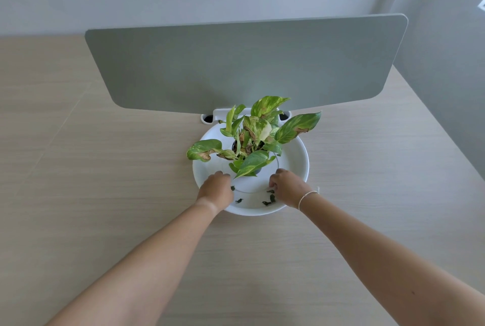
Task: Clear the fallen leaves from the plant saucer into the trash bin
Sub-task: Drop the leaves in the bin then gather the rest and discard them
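A white round saucer (295, 165) sits on the desk with a small potted pothos plant (253, 139) in its middle. Several small dark green fallen leaf pieces (270, 198) lie on the near part of the saucer. Another leaf piece (238, 200) lies near the front rim. My left hand (216, 189) rests knuckles-up over the saucer's near left, fingers curled down, with a leaf bit (232, 188) showing at its edge. My right hand (287, 187), a white band on its wrist, is curled over the near right beside a leaf bit (270, 191). Both hands' fingertips are hidden. No trash bin is in view.
A grey divider panel (246, 65) stands upright right behind the plant, held by a white bracket (210, 117). The light wooden desk (105, 194) spreads left, right and toward me. A grey wall lies beyond.
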The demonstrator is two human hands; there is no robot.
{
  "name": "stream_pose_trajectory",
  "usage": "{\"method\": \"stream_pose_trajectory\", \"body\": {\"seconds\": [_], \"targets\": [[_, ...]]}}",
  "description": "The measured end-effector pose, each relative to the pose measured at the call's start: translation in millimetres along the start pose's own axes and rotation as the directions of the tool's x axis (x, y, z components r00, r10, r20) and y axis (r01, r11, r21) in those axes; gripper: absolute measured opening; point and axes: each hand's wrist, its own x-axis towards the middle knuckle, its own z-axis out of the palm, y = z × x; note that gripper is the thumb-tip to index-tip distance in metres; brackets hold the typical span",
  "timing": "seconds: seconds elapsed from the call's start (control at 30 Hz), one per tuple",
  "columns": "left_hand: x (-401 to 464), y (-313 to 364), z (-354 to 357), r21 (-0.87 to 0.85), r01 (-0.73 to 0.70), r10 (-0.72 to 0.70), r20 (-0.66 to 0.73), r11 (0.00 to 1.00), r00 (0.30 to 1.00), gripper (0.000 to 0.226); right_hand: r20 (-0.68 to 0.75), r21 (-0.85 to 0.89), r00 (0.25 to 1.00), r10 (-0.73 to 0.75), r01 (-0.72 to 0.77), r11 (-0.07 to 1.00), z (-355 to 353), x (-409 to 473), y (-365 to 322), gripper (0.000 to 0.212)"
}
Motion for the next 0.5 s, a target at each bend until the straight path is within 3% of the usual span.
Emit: {"method": "stream_pose_trajectory", "body": {"seconds": [0.1,0.3,0.5], "targets": [[-1,1,-2,-0.008,-0.028,0.029,0.037,1.000,0.999,0.027,0.027,0.033,1.000,-0.005,0.004,0.999,1,-2,-3,0.032],[-4,6,-2,0.040,-0.040,0.036,0.100,0.998,0.994,0.054,0.082,0.049,0.996,-0.028,0.024,0.998,1,-7,-13,0.023],[-3,12,2,0.035,-0.015,0.010,0.128,0.999,0.992,0.045,0.121,-0.004,0.993,0.014,-0.014,1.000,1,-5,-25,0.028]]}}
